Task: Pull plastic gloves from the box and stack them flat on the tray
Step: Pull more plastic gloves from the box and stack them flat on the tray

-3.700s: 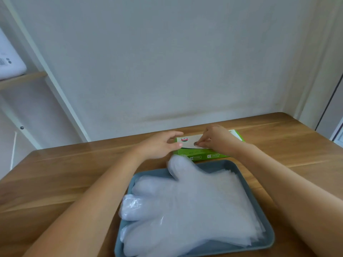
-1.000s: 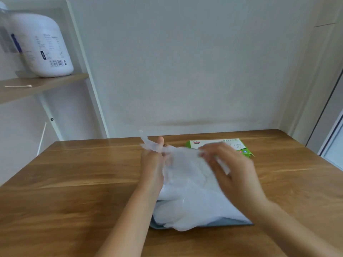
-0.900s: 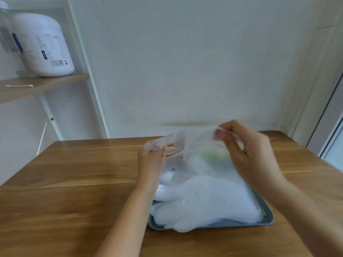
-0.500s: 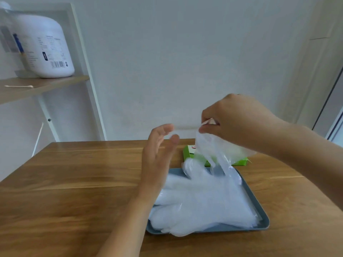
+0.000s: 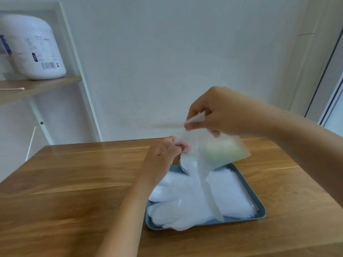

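Right hand (image 5: 222,112) pinching glove (image 5: 209,151), left hand (image 5: 161,154) perhaps gripping

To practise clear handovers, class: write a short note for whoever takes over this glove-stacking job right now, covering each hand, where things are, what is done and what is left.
Right hand: pinches the cuff of one glove, held up above the tray.
Left hand: appears to pinch that glove's side edge; the view is blurred.
Box: behind the tray, a green blur seen through the glove.
Done: a stack of gloves lies on the tray.
Left: lay this glove flat on the stack, then pull more.
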A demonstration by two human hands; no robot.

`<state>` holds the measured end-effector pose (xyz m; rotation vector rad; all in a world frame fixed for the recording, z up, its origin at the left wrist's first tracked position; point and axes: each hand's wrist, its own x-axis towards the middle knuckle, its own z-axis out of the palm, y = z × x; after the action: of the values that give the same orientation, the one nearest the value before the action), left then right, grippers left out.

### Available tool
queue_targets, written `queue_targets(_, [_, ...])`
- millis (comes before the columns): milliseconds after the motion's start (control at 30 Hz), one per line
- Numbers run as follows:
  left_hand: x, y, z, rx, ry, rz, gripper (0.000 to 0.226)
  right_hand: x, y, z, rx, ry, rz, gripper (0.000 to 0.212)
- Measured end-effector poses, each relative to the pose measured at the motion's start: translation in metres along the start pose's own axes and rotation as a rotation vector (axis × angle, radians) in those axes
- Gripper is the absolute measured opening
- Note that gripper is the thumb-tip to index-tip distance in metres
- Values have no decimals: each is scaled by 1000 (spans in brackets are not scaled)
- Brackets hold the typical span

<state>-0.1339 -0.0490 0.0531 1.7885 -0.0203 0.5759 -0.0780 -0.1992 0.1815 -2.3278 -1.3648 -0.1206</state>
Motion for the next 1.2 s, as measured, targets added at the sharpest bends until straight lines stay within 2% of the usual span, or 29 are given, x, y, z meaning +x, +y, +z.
queue_targets(67, [1,-2,-5,-131,-27,-89,41,-1,8,-4,190,41,68,18])
queue_targets(200, [2,3,-8,-480,-31,-273,30,-9,35,2,509,60,209,28])
queue_targets(333, [2,0,-11,-358,-115,-391,25,-16,66,29,771,88,375,28])
queue_targets(433, [4,-6,-16,-231,-327,-525,52,-22,85,56,938,75,527,24])
queue_targets(500, [3,-11,-22,-150,-451,-557,61,-27,91,74,1021,58,646,21])
queue_targets(600, [3,-19,-34,60,-509,-557,46,-35,98,98,945,31,766,24])
queue_targets(667, [5,-27,-38,156,-470,-596,58,-41,105,111,833,-9,762,34])
queue_targets(733, [8,-34,-39,171,-394,-662,58,-45,112,116,701,-24,759,28])
queue_targets(800, [11,-41,-40,149,-319,-699,41,-49,120,120,559,-52,725,31])
queue_targets(933, [15,-49,-38,106,-145,-690,31,-54,128,119,374,-106,666,21])
queue_targets(1033, [15,-53,-37,142,-89,-664,18,-54,130,116,405,-108,671,14])
queue_targets(1100, [15,-56,-38,100,-60,-642,15,-53,124,111,509,-97,634,14])
queue_targets(1200, [16,-57,-39,-130,-12,-613,17,-46,103,95,667,-57,470,19])
